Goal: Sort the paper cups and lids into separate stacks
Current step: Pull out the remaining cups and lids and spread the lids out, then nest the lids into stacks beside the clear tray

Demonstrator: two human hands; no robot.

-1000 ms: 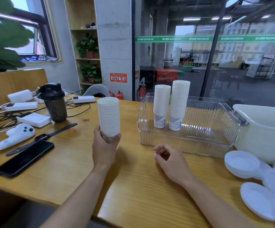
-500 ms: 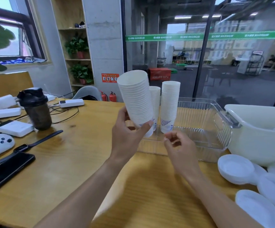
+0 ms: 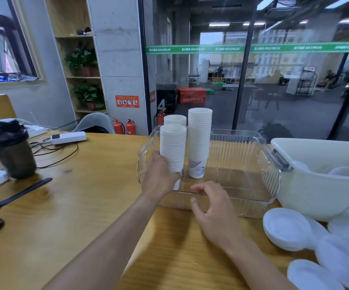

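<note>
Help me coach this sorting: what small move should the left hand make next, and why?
Probably lower the held stack to the bin floor and let go. The left hand grips it inside the bin's near-left corner, beside the two stacks standing there; its base seems near the floor, though the hand hides it.

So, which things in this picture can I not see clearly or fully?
Head view, the only one:
- Bottom of the held cup stack: covered by the left hand, so whether it touches the clear bin floor is unclear.
- Rear cup stack: mostly hidden behind the held stack.
- Lids: cut off by the right and bottom edges; count unknown.
- White tub: contents blurred.
- Shaker bottle: motion-blurred.
</note>
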